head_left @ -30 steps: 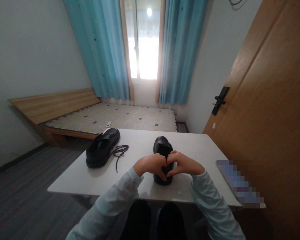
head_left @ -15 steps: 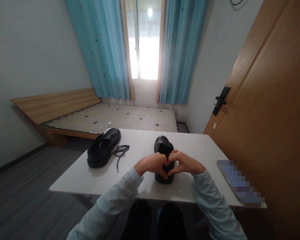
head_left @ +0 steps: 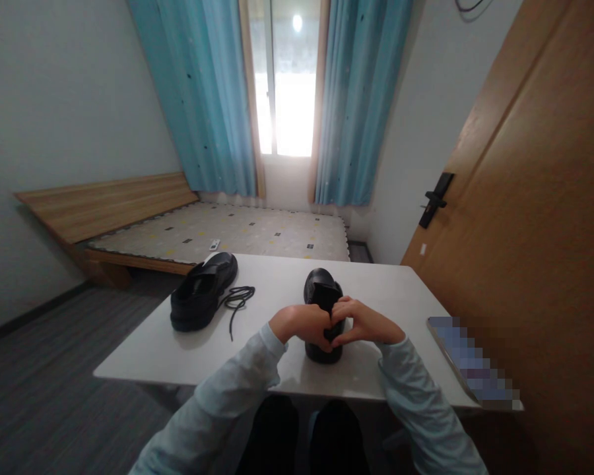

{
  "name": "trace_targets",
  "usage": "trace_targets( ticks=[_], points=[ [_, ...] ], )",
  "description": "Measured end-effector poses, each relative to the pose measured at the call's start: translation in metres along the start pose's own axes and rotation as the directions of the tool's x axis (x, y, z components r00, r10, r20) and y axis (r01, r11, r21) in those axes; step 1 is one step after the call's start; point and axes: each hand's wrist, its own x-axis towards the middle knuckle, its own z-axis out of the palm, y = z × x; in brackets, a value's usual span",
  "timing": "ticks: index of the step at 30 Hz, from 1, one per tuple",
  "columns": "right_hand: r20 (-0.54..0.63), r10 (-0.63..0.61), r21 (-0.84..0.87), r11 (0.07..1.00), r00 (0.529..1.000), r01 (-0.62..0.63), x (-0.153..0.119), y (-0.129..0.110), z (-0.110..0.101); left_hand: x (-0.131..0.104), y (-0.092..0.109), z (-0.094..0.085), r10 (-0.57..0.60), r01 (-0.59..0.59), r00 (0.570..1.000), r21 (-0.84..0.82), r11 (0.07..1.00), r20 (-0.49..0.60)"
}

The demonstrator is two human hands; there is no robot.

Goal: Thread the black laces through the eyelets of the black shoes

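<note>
On the white table [head_left: 277, 369] a black shoe [head_left: 323, 353] stands in front of me, its toe pointing away and its tongue raised. Over its opening, my left hand [head_left: 307, 324] has its fingers bent down at the shoe's left side. My right hand [head_left: 362, 322] meets it from the right, thumb and fingers curled toward the shoe. What the fingertips pinch is too small to make out. A second black shoe [head_left: 193, 307] rests at the table's left, with a loose black shoelace [head_left: 237, 300] beside it.
A flat pixelated object [head_left: 475, 366] lies at the table's right edge. Beyond the table is a bed [head_left: 257, 231] with a small white remote [head_left: 214, 245] on it. A wooden door [head_left: 534, 198] stands on the right.
My left hand has turned slightly, and its fingers now sit closer against my right hand over the shoe. The view has shifted a little.
</note>
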Motion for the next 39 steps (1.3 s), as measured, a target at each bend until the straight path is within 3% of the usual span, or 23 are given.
trace_targets(
  ticks=[9, 13, 19, 25, 27, 29, 31, 33, 34, 35, 37, 39],
  points=[
    [-0.032, -0.012, 0.071, 0.997, 0.999, 0.014, -0.001, -0.001, -0.001, -0.003, 0.0, 0.0, 0.011, -0.012, 1.0, 0.047, 0.999, 0.027],
    [-0.08, 0.005, 0.169, 0.986, 0.997, 0.009, -0.001, -0.004, -0.005, -0.007, 0.001, 0.002, 0.006, -0.005, 1.0, 0.039, 0.999, -0.018],
    [-0.288, 0.1, 0.255, 0.967, 0.952, -0.025, -0.002, -0.011, -0.008, -0.01, 0.001, 0.008, -0.008, 0.007, 0.998, -0.024, 1.0, -0.064],
    [-0.381, 0.092, 0.21, 0.978, 0.92, -0.011, 0.001, -0.01, 0.002, -0.027, -0.007, 0.011, 0.042, -0.11, 0.966, -0.261, 0.959, -0.256],
    [-0.394, 0.08, 0.195, 0.981, 0.916, -0.002, 0.002, -0.01, 0.005, -0.038, -0.013, 0.01, -0.005, -0.15, 0.923, -0.372, 0.916, -0.386],
    [-0.409, 0.072, 0.176, 0.984, 0.91, 0.002, 0.003, -0.01, 0.006, -0.048, -0.024, 0.01, -0.124, -0.137, 0.848, -0.441, 0.887, -0.514],
    [-0.422, 0.066, 0.155, 0.988, 0.904, 0.0, 0.004, -0.01, 0.007, -0.056, -0.04, 0.015, -0.314, 0.009, 0.756, -0.469, 0.883, -0.575],
    [-0.428, 0.062, 0.137, 0.991, 0.902, -0.003, 0.005, -0.011, 0.007, -0.062, -0.057, 0.024, -0.56, 0.332, 0.624, -0.464, 0.821, -0.545],
    [-0.423, 0.061, 0.133, 0.991, 0.904, -0.004, 0.005, -0.011, 0.007, -0.064, -0.066, 0.03, -0.664, 0.497, 0.541, -0.441, 0.747, -0.516],
    [-0.416, 0.056, 0.13, 0.991, 0.908, -0.001, 0.005, -0.011, 0.008, -0.065, -0.074, 0.037, -0.739, 0.614, 0.487, -0.42, 0.668, -0.465],
    [-0.396, 0.043, 0.129, 0.992, 0.917, 0.009, 0.006, -0.012, 0.008, -0.068, -0.088, 0.052, -0.841, 0.767, 0.401, -0.37, 0.525, -0.363],
    [-0.383, 0.032, 0.127, 0.992, 0.923, 0.018, 0.006, -0.012, 0.009, -0.068, -0.097, 0.066, -0.878, 0.824, 0.365, -0.331, 0.459, -0.309]
  ],
)
